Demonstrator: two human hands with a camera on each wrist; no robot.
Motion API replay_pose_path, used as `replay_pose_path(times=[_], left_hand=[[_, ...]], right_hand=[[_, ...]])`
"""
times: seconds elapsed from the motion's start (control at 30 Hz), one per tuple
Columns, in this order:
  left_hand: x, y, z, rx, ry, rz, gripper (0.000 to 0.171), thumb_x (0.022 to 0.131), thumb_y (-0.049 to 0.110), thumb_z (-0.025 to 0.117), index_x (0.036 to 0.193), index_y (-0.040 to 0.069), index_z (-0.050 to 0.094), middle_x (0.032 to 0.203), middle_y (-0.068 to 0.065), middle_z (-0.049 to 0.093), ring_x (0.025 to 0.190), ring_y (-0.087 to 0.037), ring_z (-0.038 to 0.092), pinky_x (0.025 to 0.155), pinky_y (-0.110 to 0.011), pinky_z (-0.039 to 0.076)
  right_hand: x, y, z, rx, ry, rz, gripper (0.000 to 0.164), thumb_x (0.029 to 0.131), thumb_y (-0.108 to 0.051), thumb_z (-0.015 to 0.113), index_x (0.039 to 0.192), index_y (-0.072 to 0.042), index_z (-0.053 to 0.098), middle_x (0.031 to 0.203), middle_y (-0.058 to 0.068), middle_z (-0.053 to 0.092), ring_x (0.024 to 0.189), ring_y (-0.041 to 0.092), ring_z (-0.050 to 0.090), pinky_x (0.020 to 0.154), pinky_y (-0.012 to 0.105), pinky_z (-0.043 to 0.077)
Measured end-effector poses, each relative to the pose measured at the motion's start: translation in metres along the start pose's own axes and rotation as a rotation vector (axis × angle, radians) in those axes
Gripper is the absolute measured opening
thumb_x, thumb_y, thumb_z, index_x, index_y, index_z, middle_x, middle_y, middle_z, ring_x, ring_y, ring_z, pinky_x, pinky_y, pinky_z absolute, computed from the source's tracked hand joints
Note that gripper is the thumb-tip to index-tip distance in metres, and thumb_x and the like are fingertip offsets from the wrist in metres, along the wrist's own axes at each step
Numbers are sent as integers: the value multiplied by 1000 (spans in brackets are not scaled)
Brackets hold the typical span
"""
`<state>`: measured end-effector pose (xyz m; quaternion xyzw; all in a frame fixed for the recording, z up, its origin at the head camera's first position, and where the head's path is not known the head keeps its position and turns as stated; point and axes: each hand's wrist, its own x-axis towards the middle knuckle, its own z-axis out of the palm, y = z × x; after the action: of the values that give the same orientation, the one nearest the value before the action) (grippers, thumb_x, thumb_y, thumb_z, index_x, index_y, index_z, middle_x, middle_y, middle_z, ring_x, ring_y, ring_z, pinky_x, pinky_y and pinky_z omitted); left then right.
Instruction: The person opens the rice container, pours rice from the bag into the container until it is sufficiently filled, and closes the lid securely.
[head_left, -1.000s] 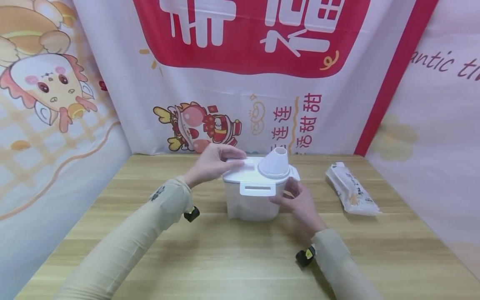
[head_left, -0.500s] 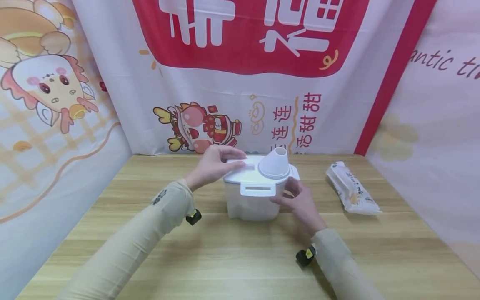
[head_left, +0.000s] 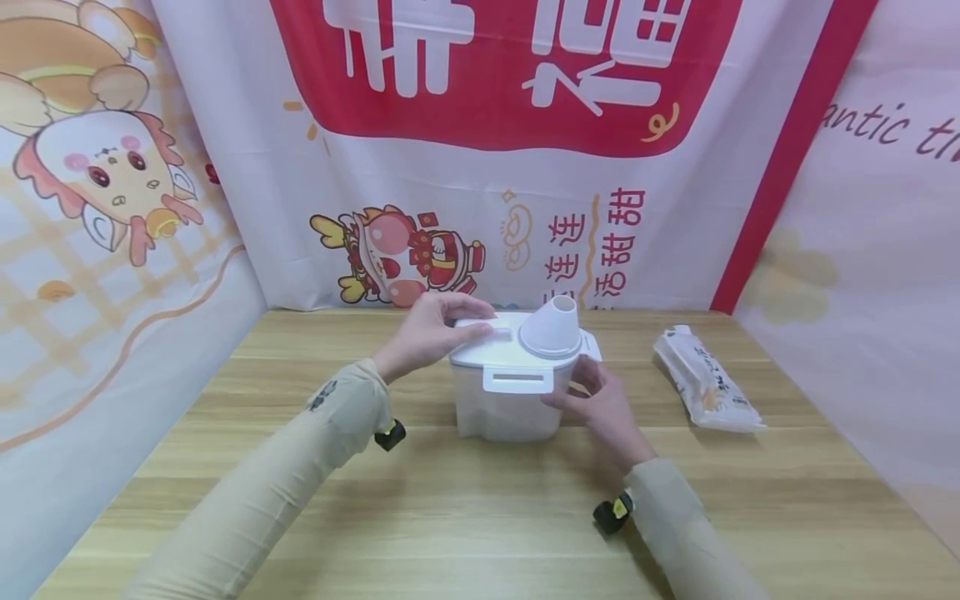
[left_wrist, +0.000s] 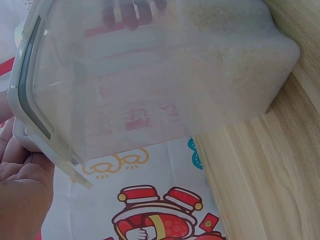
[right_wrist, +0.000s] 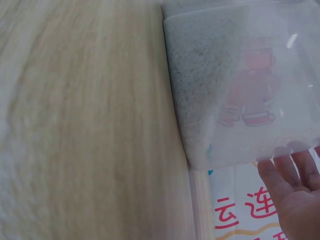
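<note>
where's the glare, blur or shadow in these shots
Head view: soft shadows and a pale sheen on the table; left wrist: dim and hazy, the banner's print looking washed out through the cloudy container; right wrist: a small bright glint on the container wall, the wood grain soft and blurry.

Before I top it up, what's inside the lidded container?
Pale, rice-like grains lie in the lower part of the container. The lid covers the top; anything buried in the grains is hidden.

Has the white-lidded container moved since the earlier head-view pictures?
No. In the head view, the white-lidded container shows no visible shift on the wooden table, judged against the printed plastic bag.
</note>
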<state>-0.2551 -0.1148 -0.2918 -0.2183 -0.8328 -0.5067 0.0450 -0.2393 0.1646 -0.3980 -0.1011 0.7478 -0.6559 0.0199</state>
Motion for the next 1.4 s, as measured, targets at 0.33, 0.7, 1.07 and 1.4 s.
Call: replay_pose_path(times=[0.33,0.7,1.07,1.4], left_hand=[[-2,1,1,7,15,-8,23,87,27,78,108,20,74,107,7,71,101,-14,65,88,-36,53],[-3,-6,3,-57,52,51,37,84,29,80,116,15,70,114,-1,69,105,-17,64,93,-37,51],[-14,0,-1,-73,80,67,54,85,43,77,128,14,63,127,0,63,121,-18,55,104,-40,44],[-41,-1,-8,9,177,35,67,102,54,40,156,17,27,158,0,28,141,-20,29,115,-50,23]], right_hand=[[-1,-2,1,6,5,-1,90,67,-36,91,143,-18,47,139,2,52,130,21,44,108,43,39],[-3,-3,1,11,8,19,91,67,-34,92,144,-18,47,140,1,51,132,21,43,108,43,38],[-1,-11,-10,-107,-66,23,95,66,-40,91,146,-17,44,143,5,49,132,25,44,107,47,39],[7,-35,-65,-270,-230,18,103,78,-42,83,157,-26,19,156,4,32,140,29,32,110,59,28]])
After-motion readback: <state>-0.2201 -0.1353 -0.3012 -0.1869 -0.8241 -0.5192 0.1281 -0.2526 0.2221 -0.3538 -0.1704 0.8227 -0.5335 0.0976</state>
